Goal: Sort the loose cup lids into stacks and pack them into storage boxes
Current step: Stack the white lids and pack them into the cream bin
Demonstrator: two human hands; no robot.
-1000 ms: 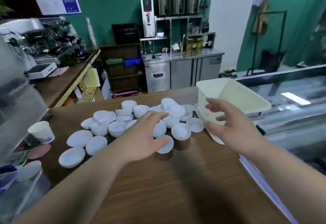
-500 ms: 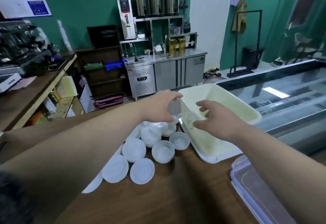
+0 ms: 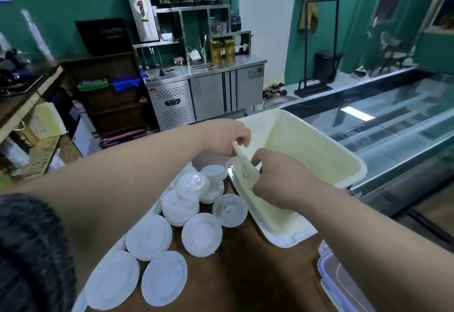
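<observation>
Box placement is judged the step in hand: the cream storage box (image 3: 307, 149), just right of the loose lids (image 3: 201, 234) on the counter (image 3: 245, 282), is gripped at its near rim by the left hand (image 3: 227, 139) and the right hand (image 3: 277, 179), so a steady, level set-down is called for next.

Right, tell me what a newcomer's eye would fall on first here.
The pale yellow rectangular plastic storage box at centre right draws the eye first, with the left hand and right hand both gripping its near rim. Next comes the heap of loose white round plastic cup lids, spread over the brown wooden counter just left of the box.
</observation>
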